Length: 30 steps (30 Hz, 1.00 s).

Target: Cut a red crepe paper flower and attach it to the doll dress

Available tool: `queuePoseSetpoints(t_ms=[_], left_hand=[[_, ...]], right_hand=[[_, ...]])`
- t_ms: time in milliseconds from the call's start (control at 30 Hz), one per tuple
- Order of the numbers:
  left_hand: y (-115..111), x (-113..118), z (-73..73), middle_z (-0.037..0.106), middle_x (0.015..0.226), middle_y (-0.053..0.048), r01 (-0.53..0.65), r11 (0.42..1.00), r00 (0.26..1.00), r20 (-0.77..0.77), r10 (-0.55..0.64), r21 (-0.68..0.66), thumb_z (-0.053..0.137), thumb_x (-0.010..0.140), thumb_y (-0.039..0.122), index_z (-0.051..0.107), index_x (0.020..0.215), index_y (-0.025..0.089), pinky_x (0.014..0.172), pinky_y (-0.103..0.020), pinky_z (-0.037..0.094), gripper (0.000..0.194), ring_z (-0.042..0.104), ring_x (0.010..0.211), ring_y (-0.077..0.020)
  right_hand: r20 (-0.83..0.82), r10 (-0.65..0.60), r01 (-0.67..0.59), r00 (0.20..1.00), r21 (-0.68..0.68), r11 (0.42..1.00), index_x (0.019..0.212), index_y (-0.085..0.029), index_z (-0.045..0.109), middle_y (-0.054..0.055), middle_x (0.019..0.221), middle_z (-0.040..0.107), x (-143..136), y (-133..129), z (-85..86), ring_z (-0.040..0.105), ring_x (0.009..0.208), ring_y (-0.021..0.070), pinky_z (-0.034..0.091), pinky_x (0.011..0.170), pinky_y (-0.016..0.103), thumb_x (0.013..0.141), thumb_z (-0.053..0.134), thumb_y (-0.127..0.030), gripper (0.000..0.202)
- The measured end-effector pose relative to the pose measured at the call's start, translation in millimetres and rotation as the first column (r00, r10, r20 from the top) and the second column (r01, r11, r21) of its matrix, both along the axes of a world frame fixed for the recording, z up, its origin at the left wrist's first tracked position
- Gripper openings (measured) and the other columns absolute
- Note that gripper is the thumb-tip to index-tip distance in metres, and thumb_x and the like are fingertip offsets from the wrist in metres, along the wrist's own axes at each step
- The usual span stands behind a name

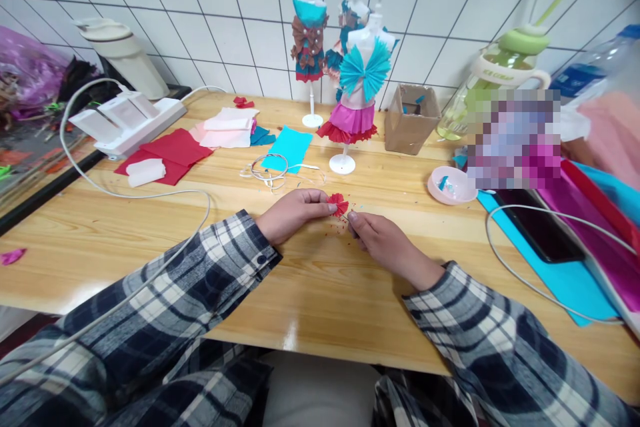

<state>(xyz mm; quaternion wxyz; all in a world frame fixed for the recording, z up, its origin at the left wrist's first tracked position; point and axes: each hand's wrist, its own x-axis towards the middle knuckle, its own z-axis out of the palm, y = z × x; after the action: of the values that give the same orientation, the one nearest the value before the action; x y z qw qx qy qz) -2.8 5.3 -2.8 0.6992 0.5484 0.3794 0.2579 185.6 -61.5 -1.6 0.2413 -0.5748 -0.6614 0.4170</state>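
Note:
Between the thumb and fingers of my left hand (300,210) is a small red pleated crepe paper piece (339,204), fanned out like a flower. My right hand (383,237) is closed just right of it, its fingertips pinching something thin and dark that I cannot make out. Tiny red scraps (336,229) lie on the wooden table (310,307) beneath the two hands. Behind them stands a white mini dress form (343,163) with a blue pleated bow (366,70) and a pink and red skirt (350,121).
Two more dressed forms, one in teal and brown (309,40), stand by the tiled wall. Red paper (180,150), a blue sheet (287,149) and a coiled cable (270,170) lie left. A pink bowl (453,185), cardboard box (413,121) and phone (540,227) are right.

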Motion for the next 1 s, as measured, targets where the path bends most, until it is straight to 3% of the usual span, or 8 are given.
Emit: queuePoseSetpoints(t_ms=[233, 433, 567, 700, 800, 1000], left_hand=[[-0.4, 0.4, 2.2, 0.065, 0.076, -0.003, -0.003, 1.0, 1.0, -0.014, 0.003, 0.006, 0.073, 0.07, 0.035, 0.063, 0.074, 0.013, 0.068, -0.029, 0.041, 0.025, 0.056, 0.07, -0.0138], [-0.1, 1.0, 1.9, 0.066, 0.08, -0.004, -0.024, 0.999, 0.999, 0.03, 0.025, -0.027, 0.074, 0.07, 0.031, 0.064, 0.075, 0.013, 0.074, -0.03, 0.042, 0.022, 0.059, 0.076, -0.0153], [-0.4, 1.0, 1.1, 0.067, 0.081, -0.004, -0.046, 0.998, 0.998, 0.033, 0.048, -0.039, 0.074, 0.07, 0.031, 0.063, 0.077, 0.013, 0.078, -0.031, 0.043, 0.022, 0.06, 0.078, -0.016], [-1.3, 2.1, 1.8, 0.067, 0.081, -0.004, -0.029, 0.999, 0.999, 0.026, 0.029, -0.018, 0.073, 0.071, 0.032, 0.062, 0.076, 0.013, 0.074, -0.03, 0.043, 0.023, 0.059, 0.075, -0.0146], [-2.6, 3.7, 3.2, 0.067, 0.08, -0.004, -0.009, 1.0, 1.0, 0.007, 0.009, -0.001, 0.073, 0.07, 0.033, 0.061, 0.074, 0.013, 0.073, -0.029, 0.043, 0.024, 0.059, 0.074, -0.0146], [-6.3, 6.1, 4.6, 0.068, 0.08, -0.004, -0.018, 0.998, 0.999, -0.037, 0.021, 0.062, 0.075, 0.067, 0.035, 0.063, 0.074, 0.013, 0.073, -0.03, 0.045, 0.026, 0.06, 0.077, -0.0171]], right_hand=[[0.055, 0.029, -0.03, 0.998, 0.014, 0.999, 0.063, -0.021, 0.037, -0.003, 0.056, 0.041, -0.8, 0.4, 1.9, 0.038, 0.054, 0.0121, 0.027, 0.054, 0.026, 0.093, 0.025, -0.054, 0.046], [0.065, 0.011, -0.012, 0.998, 0.01, 1.0, 0.062, -0.021, 0.037, -0.003, 0.055, 0.041, 2.1, 2.1, 4.0, 0.037, 0.053, 0.0119, 0.027, 0.053, 0.026, 0.092, 0.028, -0.055, 0.047], [-0.085, -0.134, 0.13, 0.987, -0.051, 0.99, 0.066, -0.02, 0.047, -0.004, 0.053, 0.038, 2.4, 1.2, 7.5, 0.037, 0.05, 0.0117, 0.03, 0.051, 0.026, 0.091, 0.028, -0.058, 0.049], [-0.232, -0.201, 0.18, 0.952, -0.106, 0.978, 0.083, -0.018, 0.061, -0.007, 0.052, 0.035, -2.6, -1.7, 6.3, 0.034, 0.046, 0.0096, 0.032, 0.05, 0.025, 0.081, 0.052, -0.057, 0.04], [-0.278, -0.247, 0.229, 0.928, -0.097, 0.969, 0.091, -0.017, 0.064, -0.007, 0.054, 0.039, -6.0, -2.5, 1.1, 0.033, 0.046, 0.0084, 0.032, 0.05, 0.025, 0.072, 0.064, -0.053, 0.04], [-0.322, -0.319, 0.291, 0.891, -0.132, 0.947, 0.087, -0.015, 0.065, -0.006, 0.057, 0.043, -6.4, -1.2, -4.4, 0.034, 0.046, 0.0068, 0.03, 0.046, 0.023, 0.07, 0.067, -0.048, 0.036]])
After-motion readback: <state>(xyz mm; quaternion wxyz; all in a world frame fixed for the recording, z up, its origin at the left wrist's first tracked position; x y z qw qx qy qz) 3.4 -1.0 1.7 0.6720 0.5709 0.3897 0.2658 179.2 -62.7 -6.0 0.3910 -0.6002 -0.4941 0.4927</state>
